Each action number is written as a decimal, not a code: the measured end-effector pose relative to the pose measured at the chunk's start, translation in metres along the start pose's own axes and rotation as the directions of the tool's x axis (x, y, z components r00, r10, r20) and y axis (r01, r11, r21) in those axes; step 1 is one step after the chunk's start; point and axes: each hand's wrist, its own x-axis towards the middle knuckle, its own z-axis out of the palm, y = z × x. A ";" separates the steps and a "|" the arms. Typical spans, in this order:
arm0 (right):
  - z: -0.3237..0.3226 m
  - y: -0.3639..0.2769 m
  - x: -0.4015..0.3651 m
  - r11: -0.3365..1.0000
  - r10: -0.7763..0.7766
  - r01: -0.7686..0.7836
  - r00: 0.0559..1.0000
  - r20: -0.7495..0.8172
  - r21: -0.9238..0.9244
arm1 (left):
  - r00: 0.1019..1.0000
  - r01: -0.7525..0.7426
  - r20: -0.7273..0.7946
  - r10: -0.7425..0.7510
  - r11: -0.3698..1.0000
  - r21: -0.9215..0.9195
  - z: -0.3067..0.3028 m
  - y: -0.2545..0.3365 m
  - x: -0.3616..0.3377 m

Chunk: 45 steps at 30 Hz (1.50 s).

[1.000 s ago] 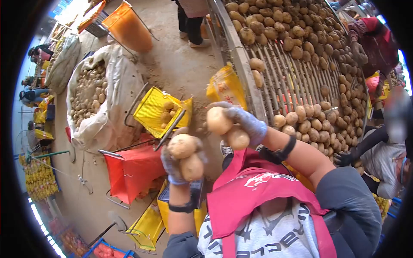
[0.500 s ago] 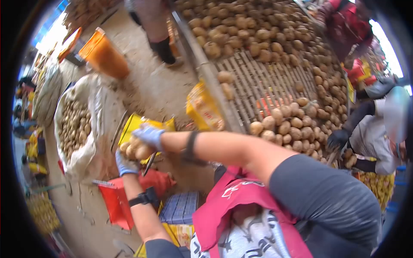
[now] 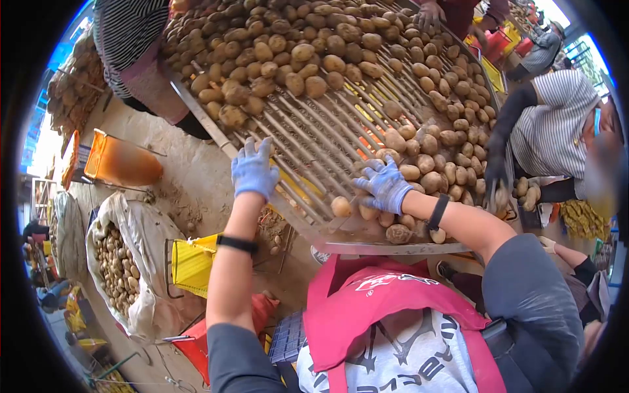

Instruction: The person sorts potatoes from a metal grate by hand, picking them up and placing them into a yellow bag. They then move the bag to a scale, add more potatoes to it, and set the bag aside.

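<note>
My left hand (image 3: 254,171), in a pale blue glove, reaches over the near left side of the slatted sorting table (image 3: 304,134). Its fingers are stretched out and no potato shows in it. My right hand (image 3: 383,186), gloved alike, lies with fingers spread against the edge of a heap of potatoes (image 3: 429,160). A single potato (image 3: 341,206) rests on the slats between my two hands. Below and left of my left hand, a yellow bag (image 3: 194,267) hangs open on a metal frame.
A large white sack (image 3: 147,262) full of potatoes stands at left, near an orange container (image 3: 124,160). A red bag (image 3: 196,344) and a blue crate (image 3: 287,337) lie beside me. A co-worker's dark-gloved hand (image 3: 496,167) works on the right; another person (image 3: 134,49) stands far left.
Both hands have moved from the yellow bag, where they held several potatoes, up and right to the sorting table. Those potatoes are out of my hands. My view has turned toward the table.
</note>
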 end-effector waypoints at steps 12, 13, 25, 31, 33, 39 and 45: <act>0.012 0.113 -0.091 0.892 0.265 -0.308 0.949 0.168 0.330 | 0.851 0.525 0.506 -0.141 0.271 -0.807 0.067 0.084 -0.031; 0.006 0.124 -0.091 0.851 0.304 -0.357 0.933 0.194 0.385 | 0.810 0.576 0.576 -0.108 -0.037 -0.817 0.052 0.092 -0.038; -0.025 0.163 0.008 0.527 -0.083 0.019 0.996 0.029 0.850 | 0.566 0.666 0.792 0.227 -0.692 -0.278 -0.003 0.219 -0.021; -0.066 0.137 -0.053 0.858 0.323 -0.398 0.910 0.260 0.324 | 0.755 0.571 0.549 0.358 -0.770 -0.284 0.040 0.212 -0.023; -0.021 0.127 -0.078 0.829 0.378 -0.504 0.824 0.421 0.242 | 0.767 0.512 0.572 0.289 -0.813 -0.276 0.021 0.209 -0.028; 0.017 0.087 -0.088 0.417 0.540 -0.335 0.839 0.066 0.845 | 0.695 0.652 0.561 0.451 -0.723 -0.227 0.014 0.200 -0.061; -0.018 0.094 -0.079 0.705 0.169 -0.246 0.969 0.179 0.665 | 0.764 0.635 0.506 0.401 -0.609 -0.476 0.021 0.204 -0.104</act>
